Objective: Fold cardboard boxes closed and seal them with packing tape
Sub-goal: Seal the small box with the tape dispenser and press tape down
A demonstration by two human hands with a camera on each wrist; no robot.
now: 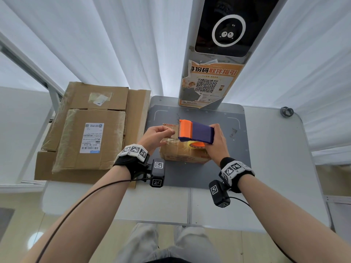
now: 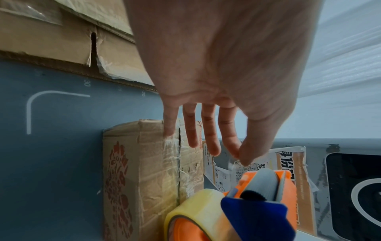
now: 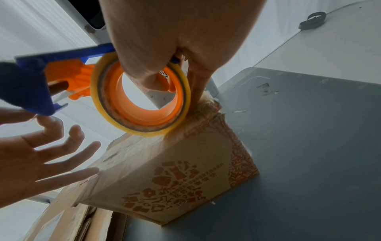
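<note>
A small printed cardboard box [image 1: 182, 155] stands on the grey mat [image 1: 228, 168], its top flaps down and streaked with clear tape [image 2: 171, 156]. My right hand [image 1: 215, 134] grips a blue and orange tape dispenser [image 1: 197, 132] just above the box top, and its yellowish tape roll [image 3: 140, 101] touches the box's far edge. My left hand [image 1: 170, 132] hovers over the box's left side. Thumb and forefinger [image 2: 241, 156] meet at the dispenser's orange front, pinching the loose tape end, while the other fingers stay straight and spread.
A pile of flattened cardboard [image 1: 89, 130] with a shipping label lies left of the mat. A grey post with a QR poster [image 1: 209, 86] stands just behind the box. A small grey ring [image 1: 286, 112] sits at the white table's far right corner.
</note>
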